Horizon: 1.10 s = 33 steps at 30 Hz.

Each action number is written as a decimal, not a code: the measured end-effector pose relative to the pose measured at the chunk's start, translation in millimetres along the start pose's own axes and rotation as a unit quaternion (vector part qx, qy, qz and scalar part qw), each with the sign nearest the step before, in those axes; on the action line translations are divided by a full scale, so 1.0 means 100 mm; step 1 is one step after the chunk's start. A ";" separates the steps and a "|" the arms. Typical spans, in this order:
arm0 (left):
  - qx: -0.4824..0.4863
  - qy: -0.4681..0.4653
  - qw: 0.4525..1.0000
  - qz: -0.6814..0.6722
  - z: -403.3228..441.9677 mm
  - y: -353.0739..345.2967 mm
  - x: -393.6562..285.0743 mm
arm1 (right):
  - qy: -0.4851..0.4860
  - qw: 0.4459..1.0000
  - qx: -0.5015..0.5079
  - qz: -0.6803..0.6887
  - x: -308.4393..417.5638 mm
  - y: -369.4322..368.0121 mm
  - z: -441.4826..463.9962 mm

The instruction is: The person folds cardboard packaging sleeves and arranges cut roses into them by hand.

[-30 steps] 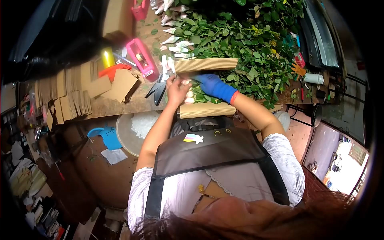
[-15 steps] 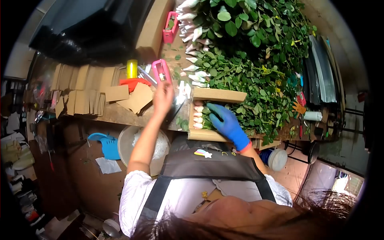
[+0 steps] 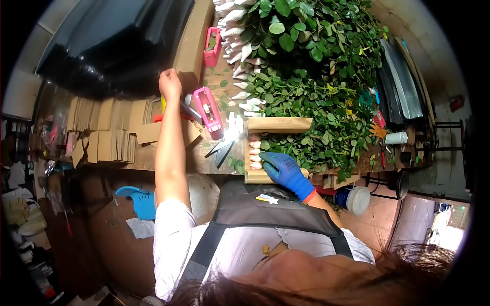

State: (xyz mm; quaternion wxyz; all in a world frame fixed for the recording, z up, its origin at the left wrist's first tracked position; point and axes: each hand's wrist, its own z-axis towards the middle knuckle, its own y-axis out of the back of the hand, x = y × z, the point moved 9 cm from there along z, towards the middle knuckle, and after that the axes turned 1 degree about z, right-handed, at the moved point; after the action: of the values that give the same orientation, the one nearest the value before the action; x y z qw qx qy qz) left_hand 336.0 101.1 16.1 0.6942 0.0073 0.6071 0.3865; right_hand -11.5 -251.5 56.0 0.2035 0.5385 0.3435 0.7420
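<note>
My bare left hand (image 3: 170,84) is reached out at the edge of the black plastic sheeting, its fingers curled closed; what is in them, if anything, cannot be made out. In a blue glove, my right hand (image 3: 282,169) is bent over a short row of pale pink roses (image 3: 254,151), its fingertips against the heads. The roses lie between flaps of corrugated cardboard (image 3: 278,125) at the table's front edge. A pair of scissors (image 3: 223,148) and a pink tape dispenser (image 3: 208,109) lie between my hands.
Leafy stems (image 3: 311,92) with white-netted flower heads (image 3: 234,30) fill the table's right. Cardboard pieces (image 3: 104,122) stand in stacks at left, below black plastic sheeting (image 3: 112,46). Another pink dispenser (image 3: 211,48) sits farther back. A blue plastic item (image 3: 140,199) is below the table.
My left hand has moved from the pink tape dispenser up and left to the black sheeting, and its fingers have closed. My right hand has shifted slightly down over the rose heads.
</note>
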 end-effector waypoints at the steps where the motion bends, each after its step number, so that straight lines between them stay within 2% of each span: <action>1: -0.046 -0.067 0.997 0.010 -0.12 0.13 -0.18 | -0.001 1.000 0.003 0.003 -0.01 -0.01 -0.01; 3: -0.128 -0.198 0.972 -0.017 -0.51 0.58 -0.75 | 0.012 1.000 0.009 0.006 -0.02 -0.03 -0.03; 5: -0.179 -0.248 0.950 -0.067 -0.80 0.94 -1.08 | 0.022 0.999 0.013 0.026 0.02 0.02 0.04; 7: -0.235 -0.356 0.902 -0.061 -1.26 1.34 -1.53 | 0.027 0.997 0.019 0.066 0.21 0.19 0.18; 9: -0.249 -0.394 0.883 -0.065 -1.84 1.61 -1.88 | -0.013 0.997 0.013 0.081 0.25 0.31 0.29; 10: -0.257 -0.409 0.873 -0.063 -2.15 1.72 -2.06 | -0.071 0.978 0.047 0.193 0.17 0.27 0.32; 11: -0.157 -0.490 0.849 -0.116 -2.47 1.66 -2.23 | -0.124 0.854 0.036 0.505 0.37 0.34 0.47; 13: 0.106 -0.584 0.772 -0.230 -3.15 1.50 -2.50 | -0.125 0.777 0.090 0.610 0.67 0.54 0.59; 15: 0.177 -0.607 0.711 -0.306 -3.65 1.21 -2.43 | -0.151 0.830 0.062 0.533 0.64 0.62 0.62; 16: 0.189 -0.600 0.733 -0.261 -3.69 1.13 -2.41 | -0.191 0.894 0.070 0.400 0.62 0.76 0.59; 17: 0.201 -0.591 0.750 -0.217 -3.71 1.05 -2.39 | -0.215 0.949 0.028 0.230 0.38 0.86 0.51; 18: 0.171 -0.556 0.786 -0.210 -3.66 0.99 -2.23 | -0.214 0.951 0.001 0.225 0.20 0.91 0.43; 19: 0.193 -0.467 0.836 -0.214 -3.43 1.00 -2.17 | -0.216 0.951 -0.027 0.219 0.00 0.96 0.34; 21: 0.031 -0.265 0.950 -0.164 -3.25 1.01 -1.48 | -0.267 0.908 -0.081 0.313 -0.47 0.97 0.09; 22: 0.083 -0.160 0.980 -0.089 -3.13 0.88 -1.36 | -0.255 0.894 -0.093 0.356 -0.66 0.93 -0.01; 23: 0.137 -0.086 0.985 -0.065 -3.10 0.68 -1.13 | -0.271 0.888 -0.080 0.362 -0.92 0.84 -0.16; 24: 0.286 0.022 0.950 -0.121 -3.15 0.33 -0.79 | -0.286 0.882 -0.068 0.368 -1.16 0.74 -0.31; 25: 0.424 0.130 0.880 -0.172 -3.36 0.01 -0.49 | -0.301 0.875 -0.056 0.375 -1.30 0.68 -0.40; 26: 0.410 0.126 0.886 -0.177 -3.45 -0.11 -0.39 | -0.328 0.896 -0.029 0.298 -1.33 0.67 -0.42; 27: 0.396 0.121 0.892 -0.181 -3.54 -0.23 -0.29 | -0.354 0.924 0.064 0.129 -1.37 0.65 -0.44; 28: 0.417 0.128 0.887 -0.151 -3.59 -0.35 -0.18 | -0.365 0.917 0.156 -0.045 -1.42 0.67 -0.45; 29: 0.426 0.119 0.889 -0.121 -3.60 -0.44 -0.07 | -0.361 0.874 0.243 -0.216 -1.49 0.70 -0.47; 30: 0.436 0.110 0.889 -0.090 -3.61 -0.51 0.03 | -0.346 0.875 0.245 -0.235 -1.47 0.70 -0.43; 33: 0.489 0.099 0.866 0.020 -3.67 -0.68 0.35 | -0.213 0.932 0.286 -0.065 -1.06 0.43 -0.09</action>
State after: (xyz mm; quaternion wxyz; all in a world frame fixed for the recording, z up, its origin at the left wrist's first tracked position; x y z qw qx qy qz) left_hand 59.4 -95.8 -141.9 0.5298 0.3198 0.7838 0.0527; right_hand 18.6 -354.1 15.7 0.1570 0.6958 0.5241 0.4653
